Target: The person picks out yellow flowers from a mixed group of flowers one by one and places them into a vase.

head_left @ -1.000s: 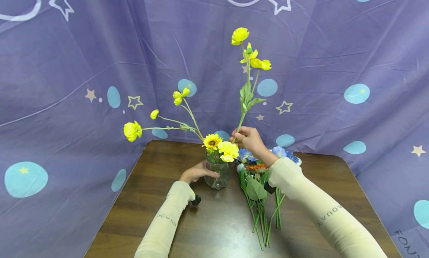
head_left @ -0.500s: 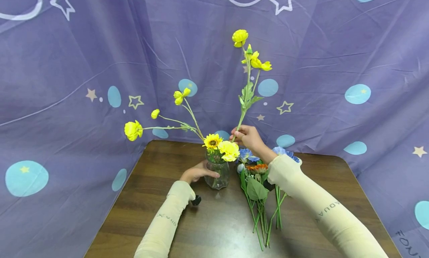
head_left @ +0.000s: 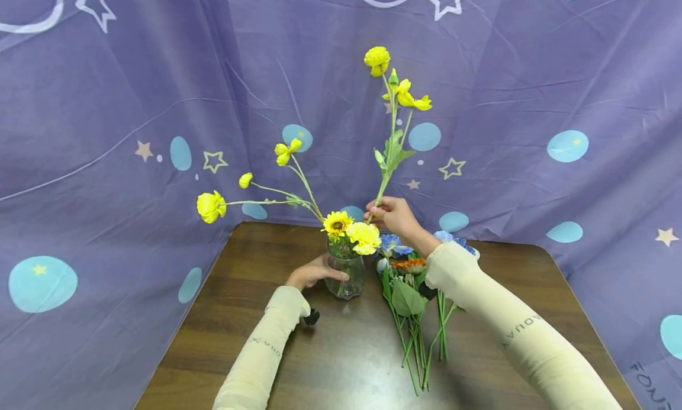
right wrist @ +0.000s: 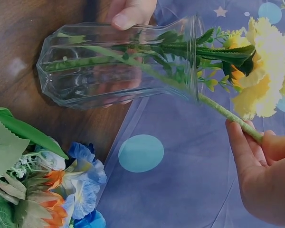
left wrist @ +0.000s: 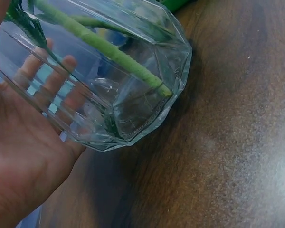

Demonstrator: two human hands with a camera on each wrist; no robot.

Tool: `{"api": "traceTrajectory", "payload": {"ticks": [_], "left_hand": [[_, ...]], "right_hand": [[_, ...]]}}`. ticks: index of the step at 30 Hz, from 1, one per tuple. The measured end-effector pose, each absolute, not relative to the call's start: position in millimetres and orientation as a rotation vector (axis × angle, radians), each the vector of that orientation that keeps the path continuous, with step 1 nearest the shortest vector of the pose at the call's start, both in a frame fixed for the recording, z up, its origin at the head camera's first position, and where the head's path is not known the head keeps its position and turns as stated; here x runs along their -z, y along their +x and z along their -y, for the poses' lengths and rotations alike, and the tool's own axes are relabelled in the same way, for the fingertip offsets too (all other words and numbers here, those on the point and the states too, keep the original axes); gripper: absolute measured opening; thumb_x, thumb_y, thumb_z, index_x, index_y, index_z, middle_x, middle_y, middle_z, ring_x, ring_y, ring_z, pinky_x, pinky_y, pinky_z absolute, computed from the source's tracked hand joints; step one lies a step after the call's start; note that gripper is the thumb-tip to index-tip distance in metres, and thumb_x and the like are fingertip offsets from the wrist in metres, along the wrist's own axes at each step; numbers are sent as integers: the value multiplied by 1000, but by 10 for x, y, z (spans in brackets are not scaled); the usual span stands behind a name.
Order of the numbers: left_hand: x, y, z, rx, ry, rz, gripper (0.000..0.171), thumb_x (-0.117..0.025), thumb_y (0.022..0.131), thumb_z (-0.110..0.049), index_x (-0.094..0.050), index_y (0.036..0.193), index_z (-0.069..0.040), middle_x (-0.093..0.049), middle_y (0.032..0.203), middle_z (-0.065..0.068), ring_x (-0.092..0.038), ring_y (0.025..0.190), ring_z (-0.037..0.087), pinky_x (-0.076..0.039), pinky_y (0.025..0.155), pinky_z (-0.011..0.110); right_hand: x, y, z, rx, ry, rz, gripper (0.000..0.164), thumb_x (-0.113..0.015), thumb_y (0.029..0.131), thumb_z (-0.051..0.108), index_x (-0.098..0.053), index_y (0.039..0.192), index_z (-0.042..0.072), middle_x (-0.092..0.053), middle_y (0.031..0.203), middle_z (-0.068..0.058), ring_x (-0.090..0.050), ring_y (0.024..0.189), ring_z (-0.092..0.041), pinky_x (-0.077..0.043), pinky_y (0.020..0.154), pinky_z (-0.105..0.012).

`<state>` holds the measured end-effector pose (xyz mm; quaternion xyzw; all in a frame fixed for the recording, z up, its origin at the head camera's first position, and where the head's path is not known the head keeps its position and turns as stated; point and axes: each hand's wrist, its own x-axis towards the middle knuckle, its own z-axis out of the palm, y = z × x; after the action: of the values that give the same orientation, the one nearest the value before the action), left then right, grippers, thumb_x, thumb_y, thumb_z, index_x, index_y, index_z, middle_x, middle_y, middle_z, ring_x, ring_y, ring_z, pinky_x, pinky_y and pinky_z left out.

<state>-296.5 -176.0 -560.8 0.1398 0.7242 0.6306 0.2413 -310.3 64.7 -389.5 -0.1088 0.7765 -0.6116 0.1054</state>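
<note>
My left hand (head_left: 318, 273) holds the clear faceted glass vase (head_left: 350, 284), thumb across its near side and fingers behind, seen through the glass in the left wrist view. Out of the vase rise a small sunflower (head_left: 338, 224), a pale yellow carnation (head_left: 364, 238) and a yellow ranunculus-like spray (head_left: 298, 202) leaning far left. Above the vase's right side, my right hand (head_left: 398, 218) pinches the stem of another tall yellow spray (head_left: 391, 164), its blossoms up high. In the right wrist view, that green stem (right wrist: 221, 108) runs slantwise through the vase mouth and down inside.
Right of the vase, a pile of flowers lies on the brown wooden table (head_left: 511, 327): blue blossoms (head_left: 393, 245), an orange flower (head_left: 409, 265), a broad green leaf (head_left: 408, 299) and several stems pointing toward me. A purple patterned curtain (head_left: 511, 132) hangs behind the table.
The upright yellow spray has turned a little about its stem, its top blossom shifting slightly left and its leaves facing differently. My left hand and the vase stay put.
</note>
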Motion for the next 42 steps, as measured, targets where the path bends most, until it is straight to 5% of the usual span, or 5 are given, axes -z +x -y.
{"api": "traceTrajectory", "payload": {"ticks": [9, 23, 33, 42], "left_hand": [[5634, -3038, 1819, -1721, 398, -1976, 86, -83, 81, -11, -37, 153, -2, -51, 150, 21, -52, 134, 28, -36, 121, 49], [5543, -3175, 1901, -1589, 393, -1968, 90, -80, 84, -13, -29, 156, 1, -40, 158, 22, -38, 146, 38, -26, 126, 52], [5490, -3234, 1927, -1557, 339, -1989, 95, -84, 81, -15, -28, 157, 1, -38, 160, 22, -35, 148, 40, -26, 126, 53], [5483, -3123, 1857, -1618, 235, -2185, 95, -89, 76, -21, -39, 153, 0, -49, 153, 19, -41, 145, 37, -30, 124, 53]], "right_hand": [[3886, -3138, -639, 1797, -294, -2259, 29, -54, 105, 8, -59, 130, -5, -68, 120, -30, -72, 107, -33, -59, 97, -44], [3820, -3159, -711, 1801, -303, -2244, 39, -59, 103, 8, -52, 137, -9, -62, 128, -33, -71, 82, -9, -57, 100, -49], [3822, -3185, -775, 1769, -346, -2278, 37, -57, 103, 9, -54, 136, -8, -65, 126, -32, -70, 107, -42, -55, 102, -55], [3839, -3191, -858, 1726, -372, -2313, 37, -58, 103, 10, -55, 135, -8, -65, 127, -33, -68, 109, -45, -60, 95, -49]]}}
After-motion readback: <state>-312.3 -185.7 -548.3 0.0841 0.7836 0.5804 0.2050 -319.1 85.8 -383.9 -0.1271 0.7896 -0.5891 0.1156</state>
